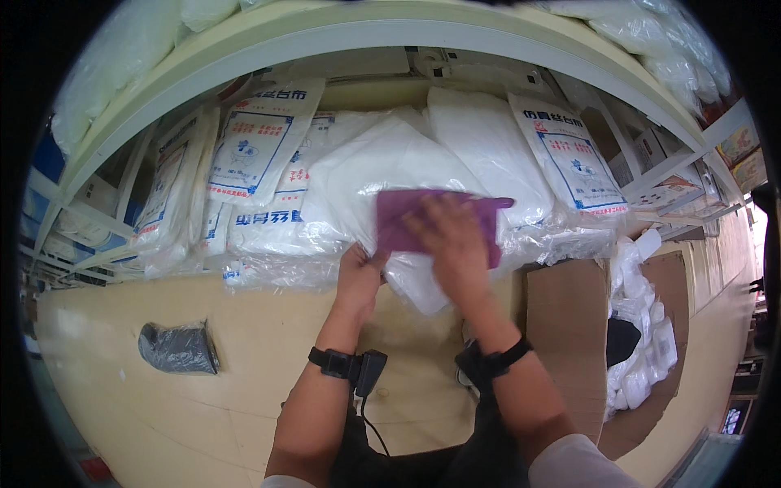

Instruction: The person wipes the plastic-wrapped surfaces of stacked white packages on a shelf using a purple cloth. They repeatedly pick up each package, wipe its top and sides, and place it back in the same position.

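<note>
Cloth (pixel 395 232), plain purple, flat and roughly oblong, with a small tab at one end; long axis running left to right, tab pointing to the person's right; located atop a glossy white plastic-wrapped package (pixel 390 159) below a pale shelf (pixel 407 34). Right hand (pixel 444 236) — grip wide, fingers flat on the cloth, blurred; left hand (pixel 359 264) at the package's near edge, grip narrow — whether it pinches the plastic cannot be told.

Beige floor (pixel 195 407); white shelving (pixel 407 34)
</note>
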Tool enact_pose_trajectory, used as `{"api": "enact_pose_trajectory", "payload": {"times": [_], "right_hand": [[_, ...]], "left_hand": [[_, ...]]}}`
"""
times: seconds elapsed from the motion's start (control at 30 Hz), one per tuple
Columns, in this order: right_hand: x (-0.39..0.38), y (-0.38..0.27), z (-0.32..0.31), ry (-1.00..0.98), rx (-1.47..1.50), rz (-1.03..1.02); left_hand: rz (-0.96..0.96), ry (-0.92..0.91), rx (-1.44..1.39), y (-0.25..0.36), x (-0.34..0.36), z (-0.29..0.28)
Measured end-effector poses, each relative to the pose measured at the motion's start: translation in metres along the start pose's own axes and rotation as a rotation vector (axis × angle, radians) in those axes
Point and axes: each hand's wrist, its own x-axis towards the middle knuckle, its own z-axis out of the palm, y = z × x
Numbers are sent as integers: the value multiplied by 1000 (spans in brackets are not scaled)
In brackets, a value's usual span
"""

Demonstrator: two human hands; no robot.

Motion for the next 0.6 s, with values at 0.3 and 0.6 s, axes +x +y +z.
{"api": "enact_pose_trajectory", "payload": {"times": [0.3,0.6], "right_hand": [[12,43,-49,195,134,390],[-21,3,-39,-112,-13,111]], "left_hand": [[-295,-151,-196,10,-29,24],[-14,-13,-244,28,-9,1]]}}
